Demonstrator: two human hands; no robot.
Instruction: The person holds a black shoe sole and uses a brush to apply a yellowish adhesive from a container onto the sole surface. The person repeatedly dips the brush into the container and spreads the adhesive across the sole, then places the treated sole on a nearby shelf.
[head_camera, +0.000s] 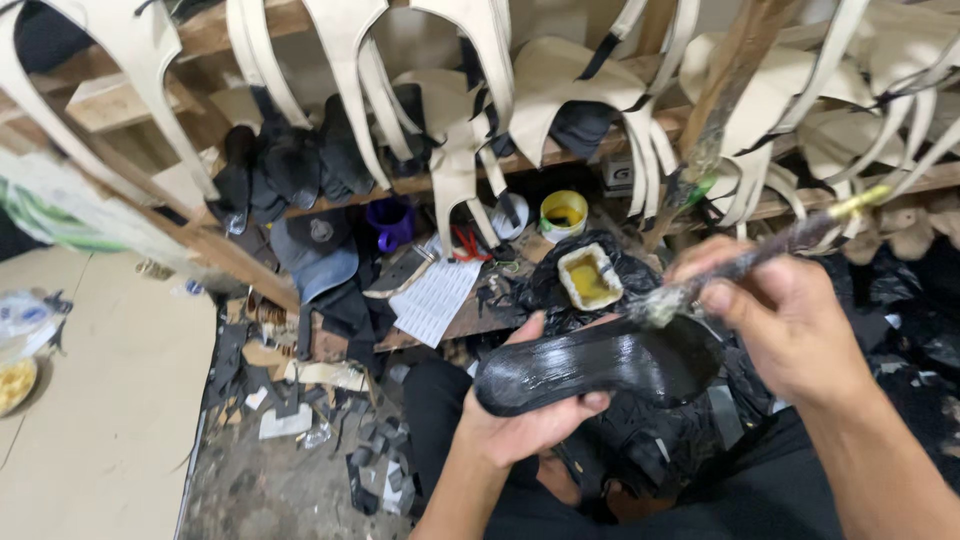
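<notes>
Centre frame: your left hand (520, 420) is clamped under the black sole (600, 368), and your right hand (790, 325) is closed on the brush (740, 265), its tip touching the sole. Risk: wet glue smearing your thumb, or the sole slipping.

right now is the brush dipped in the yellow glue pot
No, the brush in the right hand has its tip on the black sole held by the left hand, apart from the glue pot.

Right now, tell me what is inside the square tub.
The square tub holds yellowish glue, open to view. Its depth cannot be seen. The brush is outside it, held in the right hand.
</notes>
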